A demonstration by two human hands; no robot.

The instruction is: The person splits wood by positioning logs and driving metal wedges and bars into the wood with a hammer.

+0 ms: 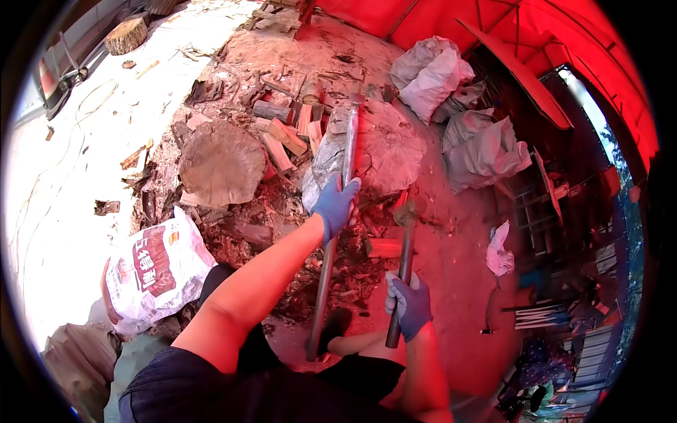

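Note:
My left hand [336, 204], in a blue glove, is closed around the middle of a long-handled tool [326, 282]. The tool's small dark head is at the far end, over a large pale chopping block [391, 148]; its exact kind is unclear. My right hand [409, 304], also gloved, grips the lower handle of a hammer [407, 254]. The hammer's blocky head points away from me, just short of the block. Split firewood pieces [288, 137] lie left of the block, and one short split piece [384, 247] sits beside the hammer handle.
A second round stump [222, 163] stands on the left amid bark and chips. A printed white sack [159, 271] is near my left side. Filled sacks [483, 151] stand on the right, before dark racks and clutter [550, 352]. A red canopy [592, 35] hangs overhead.

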